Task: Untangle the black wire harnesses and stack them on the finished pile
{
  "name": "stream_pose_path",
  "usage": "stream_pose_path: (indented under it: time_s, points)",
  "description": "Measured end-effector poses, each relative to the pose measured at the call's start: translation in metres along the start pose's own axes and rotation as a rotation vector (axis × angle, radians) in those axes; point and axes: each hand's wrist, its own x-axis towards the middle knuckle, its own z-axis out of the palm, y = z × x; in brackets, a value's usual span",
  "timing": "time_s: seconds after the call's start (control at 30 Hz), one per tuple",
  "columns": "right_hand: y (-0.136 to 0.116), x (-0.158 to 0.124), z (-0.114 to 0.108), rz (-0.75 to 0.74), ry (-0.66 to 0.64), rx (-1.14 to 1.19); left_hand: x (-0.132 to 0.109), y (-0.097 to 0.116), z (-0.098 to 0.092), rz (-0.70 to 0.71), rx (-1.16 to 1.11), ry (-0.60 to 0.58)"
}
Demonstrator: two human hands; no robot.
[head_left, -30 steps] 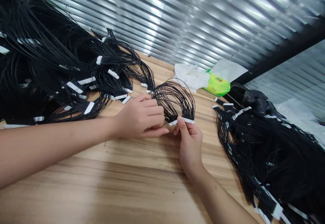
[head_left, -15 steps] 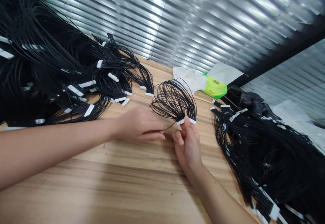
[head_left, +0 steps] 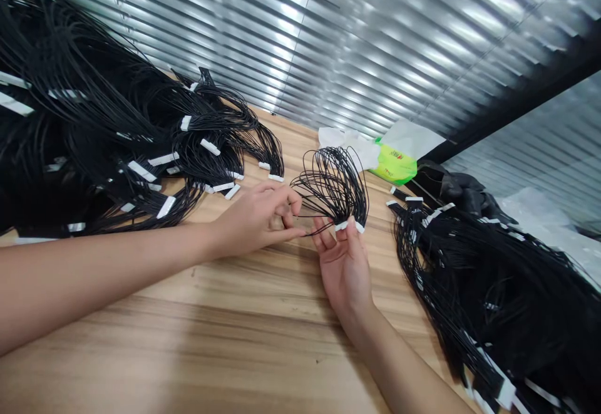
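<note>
A black wire harness bundle (head_left: 331, 182) is held up just beyond the right hand (head_left: 345, 270), with its wires arching away from the hand and bowing toward the left hand (head_left: 260, 217). The bundle's white connector (head_left: 342, 227) lies across the top of the right hand, roughly crosswise to the forearm, and is pinched between thumb and forefinger; the other fingers are spread apart below it. The connector end is therefore nearer the right hand, while the looped side of the wires faces the left hand.

The left hand sits just left of the bundle, with fingers curled and close together. A loose strand (head_left: 313, 230) runs from the bundle to the left forefinger, but whether it is gripped cannot be told. The hands are near each other, not touching.

A heap of harnesses (head_left: 89, 151) lies beyond and left of the left hand, and another (head_left: 488, 289) lies right of the right hand, both on a wood-grain table (head_left: 188, 345). Beyond the bundle are a white tissue (head_left: 340, 141) and a green packet (head_left: 397, 165).
</note>
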Motion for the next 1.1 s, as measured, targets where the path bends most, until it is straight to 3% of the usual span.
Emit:
stream_pose_path:
  time_s: [0.2,0.4,0.67,0.83,1.0,1.1]
  points:
    - [-0.002,-0.004,0.003,0.044,-0.032,-0.030,0.001,0.001,-0.002,-0.057,0.014,-0.003]
    - [-0.004,-0.004,0.003,0.054,-0.030,-0.032,0.004,-0.003,-0.003,-0.240,-0.042,0.035]
    - [-0.002,-0.013,0.006,0.059,-0.155,-0.131,0.004,-0.012,0.004,-0.248,-0.073,0.100]
    - [-0.001,-0.014,0.005,0.073,-0.157,-0.124,0.004,-0.024,0.008,-0.268,-0.267,0.150]
    - [-0.005,-0.004,0.002,0.099,-0.004,-0.003,0.005,-0.023,0.006,-0.186,-0.333,-0.046]
    - [-0.008,0.001,0.000,0.132,0.033,0.049,0.006,-0.014,0.000,-0.175,-0.220,-0.098]
